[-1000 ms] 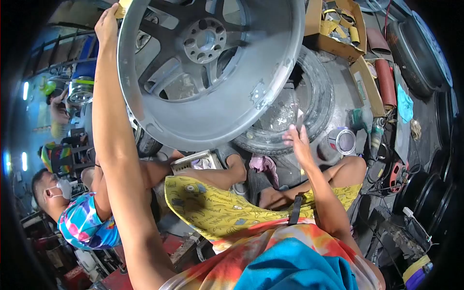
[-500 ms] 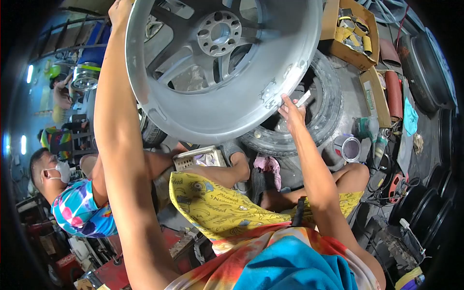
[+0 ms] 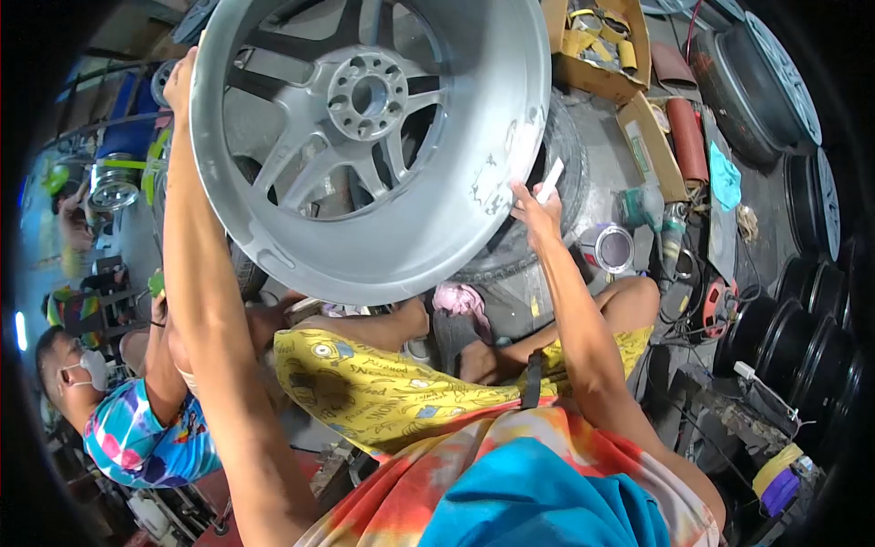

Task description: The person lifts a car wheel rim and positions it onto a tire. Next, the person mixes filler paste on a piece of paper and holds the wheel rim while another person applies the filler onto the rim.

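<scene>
A large grey alloy wheel [image 3: 365, 260] tilts up in front of me, its spokes and hub at the far side of the barrel. My left hand [image 3: 180, 84] grips its upper left edge, fingers partly hidden behind the lip. At the lower right edge, my right hand [image 3: 540, 214] pinches a flat white strip [image 3: 552, 177] and has its fingertips against the rim. Dark, patchy marks show on the barrel close to those fingertips. Beneath the wheel lies a tyre [image 3: 572, 164], partly covered by it.
To the right are a cardboard box [image 3: 597, 77] of yellow and grey pieces, an open can [image 3: 608, 248], power tools [image 3: 673, 239], a red roll [image 3: 685, 137] and several dark wheels [image 3: 761, 333]. A masked co-worker [image 3: 137, 410] sits at left, holding something green [image 3: 156, 282].
The wheel and both hands sit lower and further left in view, along with the surroundings. The wheel's face shows more fully. The co-worker's hand has come up with a green thing.
</scene>
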A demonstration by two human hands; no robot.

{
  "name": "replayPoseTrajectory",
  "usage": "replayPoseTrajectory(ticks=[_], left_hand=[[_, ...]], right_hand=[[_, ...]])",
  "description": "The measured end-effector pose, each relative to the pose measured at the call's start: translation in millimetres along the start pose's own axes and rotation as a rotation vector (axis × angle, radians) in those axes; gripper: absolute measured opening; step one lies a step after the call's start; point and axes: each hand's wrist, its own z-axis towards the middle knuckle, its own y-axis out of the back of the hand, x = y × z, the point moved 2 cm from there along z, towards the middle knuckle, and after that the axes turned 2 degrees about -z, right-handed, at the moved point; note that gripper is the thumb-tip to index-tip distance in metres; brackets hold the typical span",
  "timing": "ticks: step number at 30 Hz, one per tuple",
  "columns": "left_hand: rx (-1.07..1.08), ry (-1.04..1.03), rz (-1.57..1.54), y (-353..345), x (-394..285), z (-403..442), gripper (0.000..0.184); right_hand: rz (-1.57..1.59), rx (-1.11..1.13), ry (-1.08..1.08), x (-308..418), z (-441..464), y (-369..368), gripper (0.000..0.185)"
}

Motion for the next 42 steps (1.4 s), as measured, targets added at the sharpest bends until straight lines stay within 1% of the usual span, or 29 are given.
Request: replayPoseTrajectory(ticks=[1,3,4,6,7,8,10,11,12,14,15,16,17,18,20,22,23,24,25,26,28,30,32,33,35,36,39,41,42], left_hand=[[0.007,0.000,-0.003,2,3,2,0.032],[-0.051,0.025,0.217,-5,-4,-7,0.033],[-0.045,0.025,0.207,-7,-8,-11,0.033],[0.051,0.012,-0.056,-10,-22,-30,0.035],[0.080,-0.330,0.254,-5,-6,-12,0.036],[0.074,-0.326,0.253,-10,-11,-19,0.036],[-0.015,-0.131,0.070,-23,-28,-31,0.038],[-0.012,-0.125,0.072,-21,-32,-32,0.038],[-0.022,-0.114,0.161,-16,-36,-32,0.041],[-0.028,-0.091,0.323,-16,-36,-34,0.046],[0.012,-0.337,0.577,3,-1,3,0.048],[0.000,-0.113,0.378,2,-12,-2,0.050],[-0.009,-0.033,0.227,-4,-25,-19,0.049],[0.025,-0.095,0.239,-3,-23,-16,0.046],[0.023,0.067,0.052,-6,-21,-12,0.043],[-0.045,0.132,-0.010,-25,-55,-45,0.042],[-0.047,0.070,0.164,-27,-64,-51,0.041],[-0.024,-0.028,0.195,-26,-59,-44,0.041],[-0.049,-0.045,0.201,-33,-68,-55,0.040],[-0.082,0.002,0.034,-46,-75,-68,0.038],[-0.087,-0.039,0.069,-52,-73,-68,0.036],[-0.102,-0.084,0.091,-63,-89,-88,0.036],[-0.119,-0.124,0.112,-67,-95,-98,0.037],[-0.122,-0.134,0.127,-67,-93,-95,0.038],[-0.131,-0.162,0.171,-66,-89,-93,0.040],[-0.152,-0.169,0.211,-68,-91,-90,0.040],[-0.122,-0.155,0.132,-74,-101,-102,0.034],[-0.141,-0.178,0.121,-77,-105,-107,0.034],[-0.141,-0.183,0.125,-78,-106,-109,0.034]], right_hand=[[-0.015,0.034,-0.015,1,-1,2,0.054],[-0.034,0.069,0.000,8,-5,5,0.052],[-0.041,0.071,0.030,12,-6,5,0.051],[-0.279,0.033,0.171,18,-5,14,0.045],[-0.458,-0.061,0.276,22,-10,22,0.041],[-0.637,-0.149,0.386,28,-11,30,0.039],[-0.667,-0.162,0.421,37,-6,50,0.037],[-0.691,-0.181,0.453,40,-5,58,0.040],[-0.696,-0.185,0.445,39,-4,63,0.040],[-0.540,-0.020,0.403,40,-7,79,0.041],[-0.651,0.058,0.406,39,-17,86,0.040],[-0.763,0.127,0.405,36,-28,90,0.039],[-0.848,0.196,0.533,20,-37,99,0.037],[-0.785,0.313,0.457,20,-58,97,0.038],[-0.863,0.529,0.572,22,-89,102,0.032],[-0.889,0.489,0.530,1,-102,118,0.027],[-0.983,0.466,0.474,-10,-101,124,0.025],[-0.989,0.470,0.454,-18,-103,130,0.025],[-1.020,0.465,0.404,-26,-102,136,0.025],[-1.054,0.456,0.359,-33,-97,140,0.025],[-1.077,0.492,0.380,-46,-85,140,0.026],[-1.121,0.507,0.409,-52,-71,144,0.027],[-1.342,0.679,0.285,-62,-58,146,0.030],[-1.344,0.683,0.286,-64,-51,147,0.030],[-1.461,0.840,0.018,-74,-40,151,0.030],[-1.459,0.845,0.024,-78,-40,152,0.030],[-1.416,0.804,-0.023,-83,-50,146,0.032],[-1.901,0.348,0.513,-76,-79,130,0.036],[-1.858,0.503,0.529,-72,-88,114,0.038]])
